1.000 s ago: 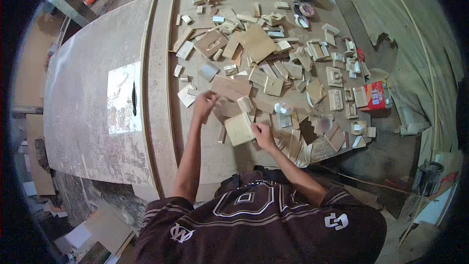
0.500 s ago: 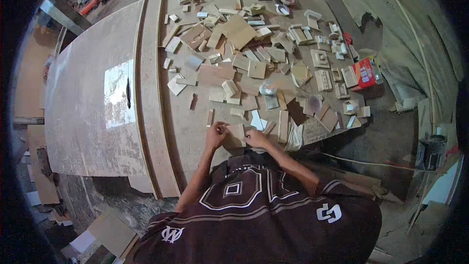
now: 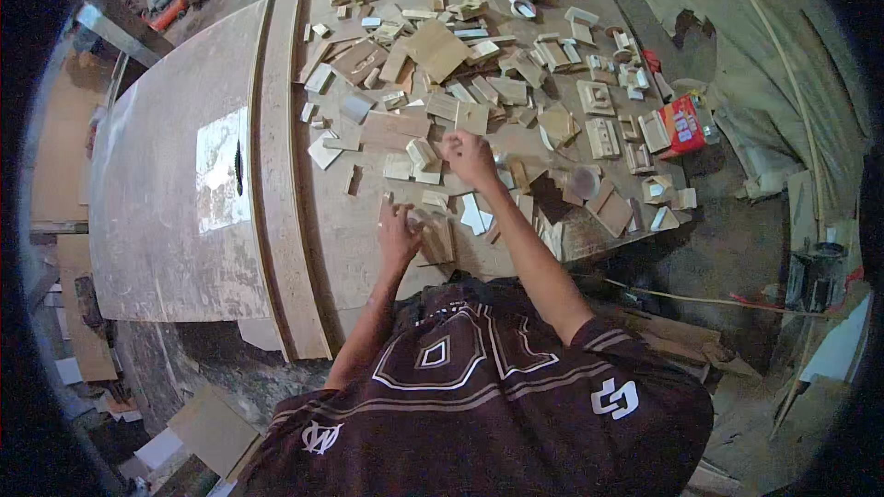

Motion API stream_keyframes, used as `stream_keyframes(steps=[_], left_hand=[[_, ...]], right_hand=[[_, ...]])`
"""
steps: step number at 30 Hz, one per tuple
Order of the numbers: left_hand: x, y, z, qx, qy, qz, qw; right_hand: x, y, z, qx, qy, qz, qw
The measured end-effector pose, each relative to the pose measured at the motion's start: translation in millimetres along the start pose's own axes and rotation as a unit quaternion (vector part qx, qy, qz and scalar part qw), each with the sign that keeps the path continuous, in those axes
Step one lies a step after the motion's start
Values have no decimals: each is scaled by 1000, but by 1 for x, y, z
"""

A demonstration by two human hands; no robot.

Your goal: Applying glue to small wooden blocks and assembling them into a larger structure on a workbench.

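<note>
Near the table's front edge, my left hand (image 3: 401,232) has its fingers bent and apart. Its fingertips are at a small wooden strip (image 3: 388,197); whether they touch it is unclear. Just right of that hand lies a square wooden board (image 3: 440,244), partly covered by it. My right hand (image 3: 470,158) reaches farther out over the wood pieces, its fingers curled and blurred. Close by it are a pale wooden block (image 3: 424,153) to the left and a square wooden piece (image 3: 472,117) beyond. What the right fingers hold, if anything, cannot be made out.
Wood offcuts, including a larger square panel (image 3: 437,51), cover the table's middle. Small wooden assemblies (image 3: 603,138) stand along the right side, by a red box (image 3: 683,124). A raised wooden strip (image 3: 299,175) runs along the left. A clear round container (image 3: 584,184) sits at right.
Both hands have let go of the square board. My right hand has moved forward over the wood pieces. My left hand has shifted slightly forward to the small strip, fingers opening.
</note>
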State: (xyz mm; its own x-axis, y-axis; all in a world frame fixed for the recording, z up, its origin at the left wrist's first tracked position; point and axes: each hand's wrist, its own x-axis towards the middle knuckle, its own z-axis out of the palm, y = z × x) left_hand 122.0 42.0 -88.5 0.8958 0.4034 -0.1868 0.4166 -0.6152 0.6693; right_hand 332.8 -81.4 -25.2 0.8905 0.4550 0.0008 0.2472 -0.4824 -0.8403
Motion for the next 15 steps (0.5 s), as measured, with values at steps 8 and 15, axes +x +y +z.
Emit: stream_keyframes(steps=[8, 15], left_hand=[[116, 58, 1, 65, 94, 183, 977], [167, 52, 1, 114, 68, 154, 979]], right_hand=[[120, 20, 27, -376, -43, 148, 914], [164, 76, 52, -459, -62, 78, 883]])
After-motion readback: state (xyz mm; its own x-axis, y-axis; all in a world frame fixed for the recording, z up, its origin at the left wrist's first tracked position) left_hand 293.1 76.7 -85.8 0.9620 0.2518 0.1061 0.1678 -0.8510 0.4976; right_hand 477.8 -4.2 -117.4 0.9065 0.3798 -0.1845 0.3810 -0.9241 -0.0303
